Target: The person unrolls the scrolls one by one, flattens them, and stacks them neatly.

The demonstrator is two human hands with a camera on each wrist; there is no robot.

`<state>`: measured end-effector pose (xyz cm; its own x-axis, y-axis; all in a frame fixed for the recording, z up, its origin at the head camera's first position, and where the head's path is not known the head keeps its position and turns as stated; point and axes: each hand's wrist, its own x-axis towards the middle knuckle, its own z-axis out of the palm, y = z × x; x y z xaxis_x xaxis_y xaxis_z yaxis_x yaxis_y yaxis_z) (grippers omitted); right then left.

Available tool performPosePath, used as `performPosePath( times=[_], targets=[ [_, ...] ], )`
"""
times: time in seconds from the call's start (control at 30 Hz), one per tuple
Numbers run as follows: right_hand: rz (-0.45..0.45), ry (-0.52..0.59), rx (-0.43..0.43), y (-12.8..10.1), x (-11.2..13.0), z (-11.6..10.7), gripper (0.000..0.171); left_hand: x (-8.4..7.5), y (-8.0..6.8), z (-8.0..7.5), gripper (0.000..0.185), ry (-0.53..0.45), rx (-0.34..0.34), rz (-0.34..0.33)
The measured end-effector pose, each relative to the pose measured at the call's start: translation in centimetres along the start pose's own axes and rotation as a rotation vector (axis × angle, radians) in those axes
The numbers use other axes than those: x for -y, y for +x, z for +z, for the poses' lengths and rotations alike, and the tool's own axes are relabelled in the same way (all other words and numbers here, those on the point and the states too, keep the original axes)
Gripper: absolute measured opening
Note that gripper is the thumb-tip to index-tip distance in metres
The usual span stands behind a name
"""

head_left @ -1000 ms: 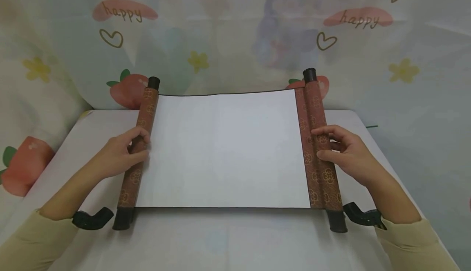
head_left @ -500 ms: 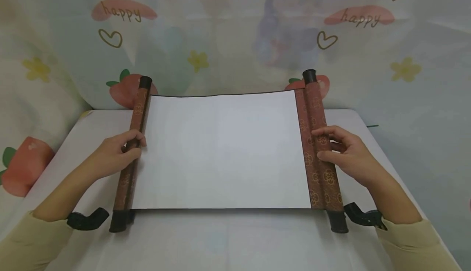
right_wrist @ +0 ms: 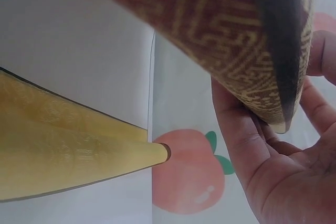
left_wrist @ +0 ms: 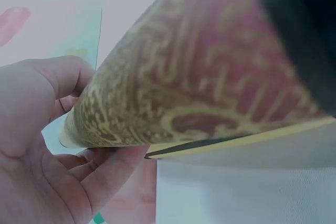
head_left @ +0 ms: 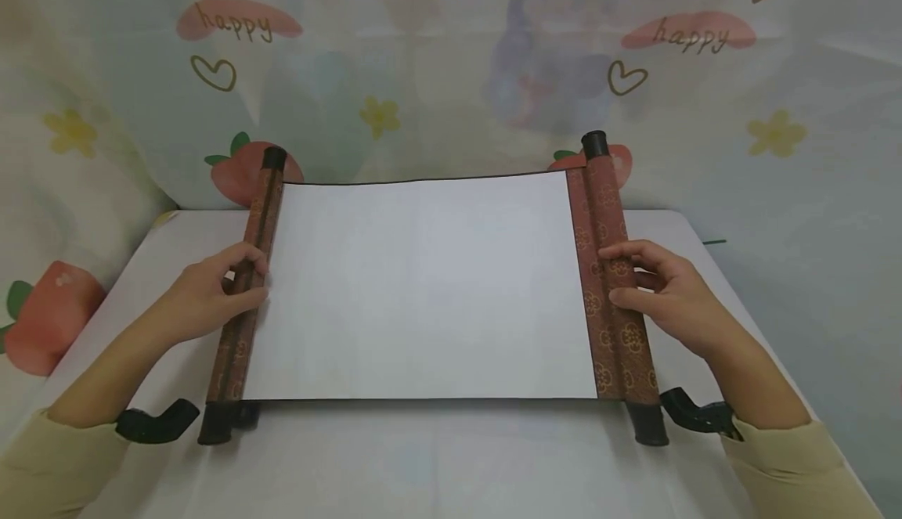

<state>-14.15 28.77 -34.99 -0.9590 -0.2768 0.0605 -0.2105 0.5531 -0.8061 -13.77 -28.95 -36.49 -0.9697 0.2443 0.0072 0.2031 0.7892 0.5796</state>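
Note:
A scroll lies unrolled across the table, its white sheet [head_left: 423, 284] stretched between two red-brown rolls patterned in gold with black end knobs. My left hand [head_left: 250, 276] grips the left roll [head_left: 259, 218] near its middle, thumb on the sheet side and fingers over the top. My right hand [head_left: 613, 275] holds the right roll [head_left: 600, 198], fingers curled over it and thumb against its side. The left wrist view shows the left roll [left_wrist: 210, 77] up close, with my left hand [left_wrist: 47, 145] curled round it. The right wrist view shows the right roll [right_wrist: 226, 40] resting in my right hand [right_wrist: 273, 161].
The table [head_left: 451, 464] is covered in white cloth. A pale backdrop [head_left: 451, 73] printed with strawberries, hearts and "happy" hangs behind and at both sides. Black camera mounts sit on my left wrist [head_left: 151, 421] and my right wrist [head_left: 694, 413].
My left hand has carried the left roll further to the left, baring more white sheet. The right hand and right roll have stayed put.

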Motion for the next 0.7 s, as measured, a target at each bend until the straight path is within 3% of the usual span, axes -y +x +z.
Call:
performPosePath(
  times=[0.33, 0.57, 0.7],
  targets=[
    [0.006, 0.001, 0.008, 0.05, -0.14, 0.01, 0.045, 0.29, -0.37, -0.64, 0.029, -0.006, 0.013, -0.033],
    [0.012, -0.040, -0.003, 0.07, -0.19, -0.07, 0.045, 0.22, -0.31, -0.91, 0.026, -0.041, 0.021, -0.010],
    [0.001, -0.042, 0.001, -0.02, -0.21, -0.12, 0.044, 0.37, -0.29, -0.89, 0.038, -0.064, 0.057, -0.031]
  ],
)
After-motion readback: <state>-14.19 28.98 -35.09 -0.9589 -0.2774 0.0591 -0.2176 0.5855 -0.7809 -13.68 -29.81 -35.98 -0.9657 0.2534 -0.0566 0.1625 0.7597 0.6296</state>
